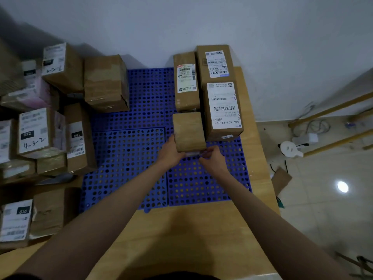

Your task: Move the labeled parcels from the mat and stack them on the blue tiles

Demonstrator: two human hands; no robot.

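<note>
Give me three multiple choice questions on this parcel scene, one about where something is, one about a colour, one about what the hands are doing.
1. Where is the small plain box held by both hands?
A. Just in front of the labelled boxes by the wall
B. On the floor at right
C. On top of the left pile

2. What colour are the perforated tiles?
A. Green
B. Blue
C. Red

3. What are the hands doing?
A. Both hang free
B. Only the left hand touches the box
C. The left hand and the right hand both grip the box's near end

Answers: 1 A, it sits right before the barcode-labelled boxes. 2 B, the grid is blue. 3 C, fingers of both meet its near edge.
</note>
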